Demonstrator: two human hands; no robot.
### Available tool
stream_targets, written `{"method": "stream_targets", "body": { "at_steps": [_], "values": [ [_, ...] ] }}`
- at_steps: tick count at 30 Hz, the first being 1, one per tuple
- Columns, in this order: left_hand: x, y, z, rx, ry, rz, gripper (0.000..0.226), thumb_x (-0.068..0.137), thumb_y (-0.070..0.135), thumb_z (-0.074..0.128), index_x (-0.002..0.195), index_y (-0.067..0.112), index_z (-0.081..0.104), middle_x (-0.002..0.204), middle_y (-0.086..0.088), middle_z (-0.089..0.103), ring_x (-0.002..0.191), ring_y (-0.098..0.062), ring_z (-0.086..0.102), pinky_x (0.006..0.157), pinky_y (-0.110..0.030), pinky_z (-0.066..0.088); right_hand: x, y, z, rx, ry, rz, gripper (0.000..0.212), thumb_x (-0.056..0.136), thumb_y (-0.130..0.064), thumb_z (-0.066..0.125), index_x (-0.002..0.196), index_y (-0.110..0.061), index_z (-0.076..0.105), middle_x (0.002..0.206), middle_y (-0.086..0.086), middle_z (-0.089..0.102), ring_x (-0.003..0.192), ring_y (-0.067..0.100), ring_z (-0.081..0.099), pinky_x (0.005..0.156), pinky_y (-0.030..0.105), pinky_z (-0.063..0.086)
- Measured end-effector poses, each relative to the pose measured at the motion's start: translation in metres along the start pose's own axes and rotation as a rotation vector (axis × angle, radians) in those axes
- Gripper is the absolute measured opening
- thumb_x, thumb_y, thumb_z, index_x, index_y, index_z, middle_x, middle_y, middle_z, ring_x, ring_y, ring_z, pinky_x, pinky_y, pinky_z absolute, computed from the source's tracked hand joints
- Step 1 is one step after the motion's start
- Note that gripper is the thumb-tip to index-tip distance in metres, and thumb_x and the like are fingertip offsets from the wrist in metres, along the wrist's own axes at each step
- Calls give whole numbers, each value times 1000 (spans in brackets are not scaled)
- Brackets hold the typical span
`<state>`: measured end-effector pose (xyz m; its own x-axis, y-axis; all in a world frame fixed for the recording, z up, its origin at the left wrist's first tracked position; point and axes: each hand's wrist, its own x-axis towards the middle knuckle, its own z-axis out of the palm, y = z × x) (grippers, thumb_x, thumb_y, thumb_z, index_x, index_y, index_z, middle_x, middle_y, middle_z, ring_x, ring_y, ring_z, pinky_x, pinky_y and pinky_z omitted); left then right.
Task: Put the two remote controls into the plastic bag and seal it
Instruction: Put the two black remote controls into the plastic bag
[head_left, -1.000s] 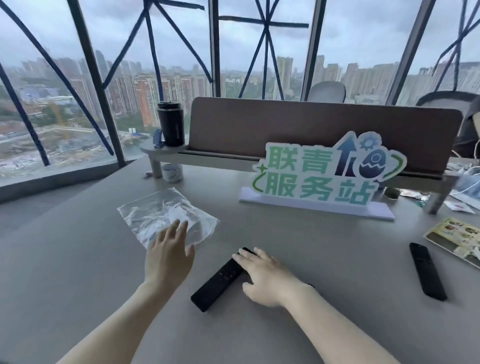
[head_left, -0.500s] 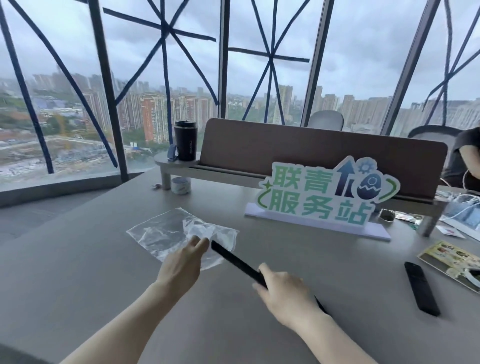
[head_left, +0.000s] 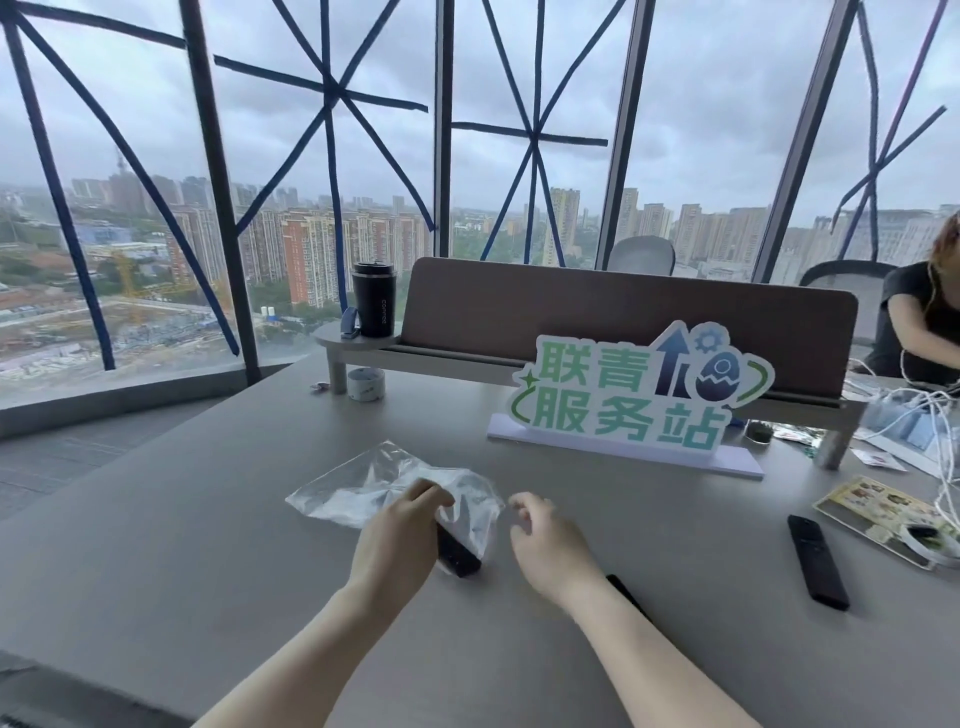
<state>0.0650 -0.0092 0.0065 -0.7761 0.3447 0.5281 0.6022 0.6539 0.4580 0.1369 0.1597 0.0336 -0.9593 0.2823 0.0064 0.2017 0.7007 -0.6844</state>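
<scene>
A clear plastic bag (head_left: 358, 488) lies crumpled on the grey table (head_left: 208, 571). My left hand (head_left: 397, 535) pinches the bag's near right edge. One black remote control (head_left: 460, 558) sits in the bag's mouth. Only its near end shows, and my left hand and the plastic hide the rest. My right hand (head_left: 545, 545) hovers just right of the bag with its fingers apart and curled, holding nothing. The second black remote control (head_left: 818, 561) lies flat on the table to the far right, away from both hands.
A green-and-white standing sign (head_left: 634, 400) stands behind the bag. Behind it is a brown desk riser (head_left: 597, 312) with a black tumbler (head_left: 374, 299) and a tape roll (head_left: 365, 383). A leaflet (head_left: 878, 512), white cables (head_left: 935, 426) and another person (head_left: 919, 322) are at the right.
My right hand lifted the remote off the table, pushed it into the bag and let go. My left hand went from resting flat on the bag to pinching its edge.
</scene>
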Motion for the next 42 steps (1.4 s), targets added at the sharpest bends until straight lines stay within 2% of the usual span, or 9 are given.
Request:
{"method": "stream_targets", "body": {
  "at_steps": [4, 9, 13, 18, 24, 28, 31, 37, 42],
  "values": [
    [-9, 0, 4, 91, -38, -37, 51, 77, -4, 48, 118, 23, 61, 121, 10, 60, 92, -24, 65, 69, -37, 53, -30, 47, -41, -400, 79, 186, 27, 93, -29, 43, 110, -24, 63, 123, 0, 61, 108, 26, 60, 81, 31, 43],
    [-18, -1, 9, 128, -107, -78, 61, 76, -3, 47, 131, 24, 49, 133, 9, 51, 99, -28, 62, 74, -41, 53, -81, 78, -67, -638, -196, 413, 39, 77, -60, 54, 83, -21, 55, 84, -5, 59, 82, 21, 57, 63, 29, 39],
    [-24, 4, 10, 124, -78, -66, 59, 77, -3, 47, 131, 21, 50, 134, 9, 51, 99, -28, 63, 69, -37, 52, -89, 94, -59, -436, -181, 382, 32, 76, -48, 60, 72, -23, 41, 72, -5, 53, 57, 16, 49, 51, 30, 34],
    [-35, 8, 2, 55, -78, -32, 56, 80, 0, 49, 131, 24, 52, 138, 13, 51, 108, -23, 61, 78, -36, 52, -83, 74, -45, 298, -110, 222, 24, 97, -30, 54, 85, -11, 49, 60, 8, 66, 31, 18, 45, 36, 20, 30],
    [-44, 13, -5, 5, -94, -4, 55, 83, 3, 51, 130, 32, 51, 136, 21, 50, 102, -16, 63, 76, -31, 52, -50, 26, 15, 668, -111, 305, 25, 101, -33, 49, 88, -11, 49, 59, 9, 61, 32, 12, 30, 34, 19, 23],
    [-46, 12, -10, -16, -80, 29, 55, 84, 4, 50, 129, 34, 52, 134, 22, 51, 102, -13, 62, 75, -27, 50, -31, 6, 43, 880, -131, 302, 25, 103, -34, 43, 107, -13, 56, 85, 8, 68, 38, 14, 45, 36, 19, 31],
    [-42, 14, -9, -5, -89, 43, 57, 83, 1, 49, 130, 34, 51, 135, 23, 50, 103, -14, 62, 74, -29, 52, -30, 23, 28, 634, 34, 267, 20, 99, -21, 44, 108, -16, 61, 98, 3, 67, 40, 17, 54, 35, 20, 36],
    [-15, 34, 19, -36, -122, 84, 61, 79, -6, 46, 129, 28, 54, 138, 16, 51, 111, -19, 61, 80, -32, 53, -35, 113, -54, 462, 296, 413, 23, 92, -4, 45, 96, -8, 67, 80, 5, 69, 38, 17, 48, 35, 19, 31],
    [28, 68, 44, -75, -130, 146, 67, 77, -13, 47, 130, 27, 53, 136, 13, 52, 112, -17, 60, 81, -32, 54, -44, 191, -120, 159, 530, 556, 31, 90, -17, 47, 118, -18, 60, 120, 10, 63, 89, 32, 63, 70, 31, 43]
  ]
}}
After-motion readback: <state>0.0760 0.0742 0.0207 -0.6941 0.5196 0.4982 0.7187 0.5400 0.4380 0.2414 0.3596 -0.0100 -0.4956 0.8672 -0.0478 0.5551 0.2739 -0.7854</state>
